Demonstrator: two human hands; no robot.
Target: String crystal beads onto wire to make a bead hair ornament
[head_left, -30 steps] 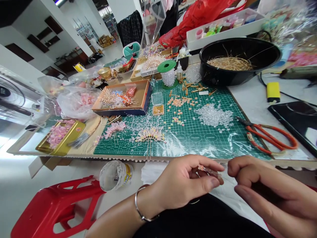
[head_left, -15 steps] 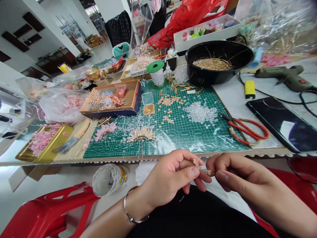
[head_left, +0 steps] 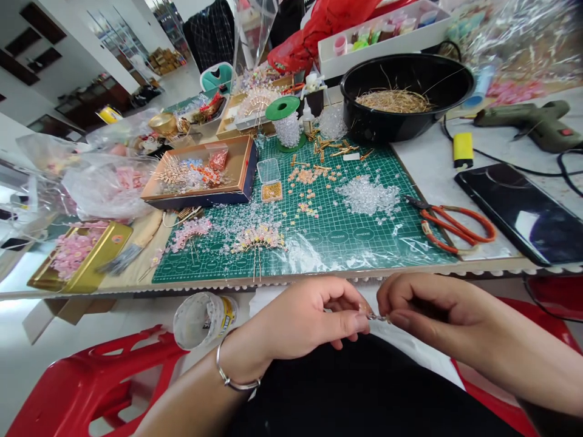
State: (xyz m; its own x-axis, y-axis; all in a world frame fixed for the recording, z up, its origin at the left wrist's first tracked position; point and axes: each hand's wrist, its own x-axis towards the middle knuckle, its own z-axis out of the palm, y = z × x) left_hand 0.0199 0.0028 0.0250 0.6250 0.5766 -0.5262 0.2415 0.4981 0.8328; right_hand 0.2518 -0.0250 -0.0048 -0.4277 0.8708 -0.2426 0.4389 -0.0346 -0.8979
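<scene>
Between the pinching fingertips of the left hand [head_left: 300, 321] and right hand [head_left: 439, 312], a small beaded piece [head_left: 374, 316] is sitting; the right, clear a second ago, is now gripping too, making this two-handed work.

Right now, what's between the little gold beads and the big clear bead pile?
In the head view, small peach and yellowish pieces lie scattered on the green mat between the gold beads and the clear bead pile.
</scene>
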